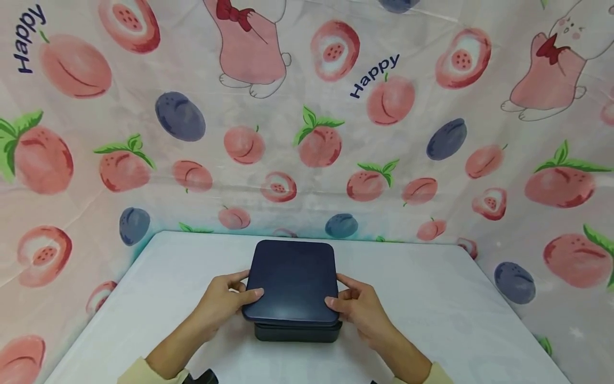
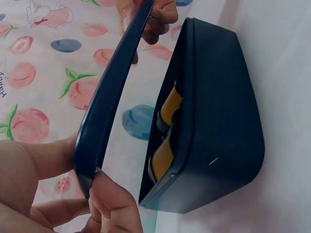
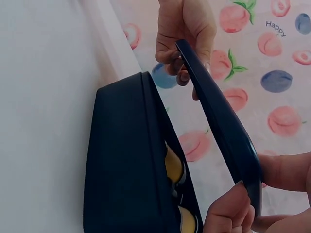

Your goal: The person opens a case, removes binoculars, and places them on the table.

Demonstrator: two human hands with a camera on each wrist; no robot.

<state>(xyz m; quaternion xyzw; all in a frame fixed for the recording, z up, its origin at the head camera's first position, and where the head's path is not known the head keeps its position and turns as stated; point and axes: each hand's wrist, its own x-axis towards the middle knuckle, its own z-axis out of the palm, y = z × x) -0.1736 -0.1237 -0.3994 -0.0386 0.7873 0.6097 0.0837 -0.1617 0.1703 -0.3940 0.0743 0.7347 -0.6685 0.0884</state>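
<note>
A dark blue lid (image 1: 292, 280) is held level by both hands, above a dark box (image 1: 297, 333) of the same shape. My left hand (image 1: 223, 298) pinches the lid's left edge, thumb on top and fingers underneath. On the right edge my right hand (image 1: 360, 309) grips it the same way. In the left wrist view a gap shows between lid and box (image 2: 218, 116). Inside the box, yellow rounded items (image 2: 163, 160) with dark rims peek over the wall; the right wrist view shows such yellow items (image 3: 173, 165) too. Most of the contents are hidden.
The box stands on a white table (image 1: 422, 314). Behind and at the sides hangs a cloth (image 1: 297, 106) printed with peaches, dark blue fruits and rabbits. Pale yellow sleeves (image 1: 148, 373) and dark wrist straps (image 1: 203, 377) show at the bottom edge.
</note>
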